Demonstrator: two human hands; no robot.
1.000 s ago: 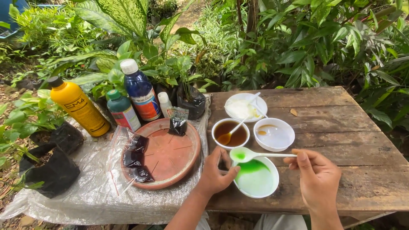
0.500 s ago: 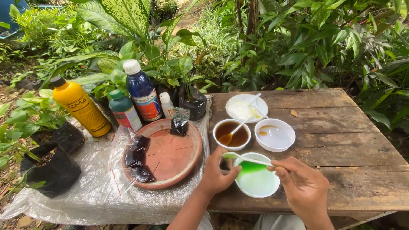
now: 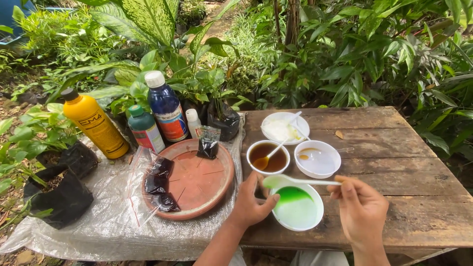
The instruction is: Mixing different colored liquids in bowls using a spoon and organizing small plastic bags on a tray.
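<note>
Left hand gripping the rim of a white bowl of green liquid at the near edge of a weathered wooden table. Right hand pinching a white plastic spoon above the bowl, beside a bowl of brown liquid.

The right hand has lifted the white spoon out of the green liquid.

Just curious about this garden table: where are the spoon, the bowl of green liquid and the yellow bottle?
spoon [image 3: 308, 181], head view, on its white handle.
green bowl [image 3: 297, 209], head view, on the green liquid.
yellow bottle [image 3: 97, 127], head view, on its body.
</note>
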